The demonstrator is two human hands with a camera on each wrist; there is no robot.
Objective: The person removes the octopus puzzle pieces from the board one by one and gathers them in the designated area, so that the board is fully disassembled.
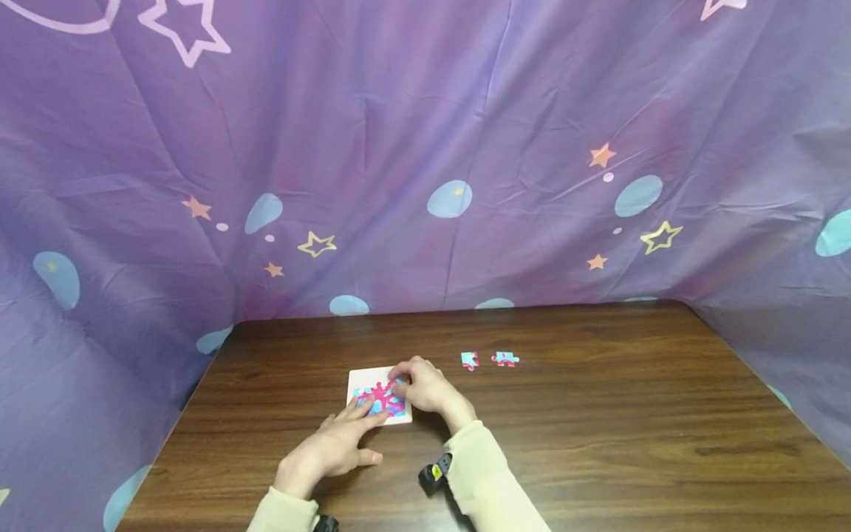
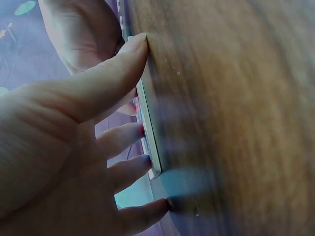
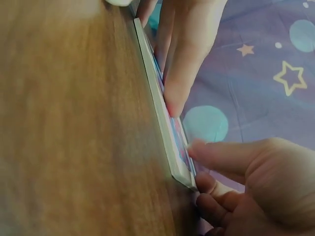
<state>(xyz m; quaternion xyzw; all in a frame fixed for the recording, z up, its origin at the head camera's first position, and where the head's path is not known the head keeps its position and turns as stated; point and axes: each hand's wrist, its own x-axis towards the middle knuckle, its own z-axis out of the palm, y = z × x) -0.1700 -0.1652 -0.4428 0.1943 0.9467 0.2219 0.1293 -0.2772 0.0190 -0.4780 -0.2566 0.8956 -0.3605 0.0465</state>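
A white puzzle tray (image 1: 355, 375) lies flat on the table with a pink, blue and purple jigsaw picture (image 1: 380, 399) in its lower part. The fingertips of my left hand (image 1: 335, 447) press on the picture from the near left, fingers straight and spread, the thumb apart to the side. Over the tray's far right corner bends my right hand (image 1: 425, 386). In the right wrist view its thumb (image 3: 216, 153) touches the picture's edge and its bent fingers (image 3: 214, 194) lie by the tray's corner. Whether a piece is between them is hidden.
Two loose pieces, one jigsaw piece (image 1: 469, 360) and another with side tabs (image 1: 505, 359), lie right of the tray on the brown wooden table (image 1: 598, 428). A purple cloth (image 1: 399, 148) with stars hangs behind it. Black wrist cameras (image 1: 435, 474) sit at the cuffs.
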